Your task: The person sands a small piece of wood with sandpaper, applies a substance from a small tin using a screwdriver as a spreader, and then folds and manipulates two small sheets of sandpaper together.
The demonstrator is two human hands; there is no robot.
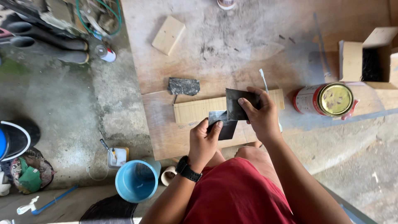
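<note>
Each hand [202, 141] [260, 113] grips dark sheet [222, 124] [240, 103] (overlapping) above plywood board [166, 132].

The person wore a red garment [244, 195] of plain cloth that covered the lap and ended above the knee, which showed bare. A black wristwatch [188, 169] with a broad dark band sat on the left wrist. Both forearms were uncovered, with no sleeves in view, and neither of the hands was gloved.
</note>
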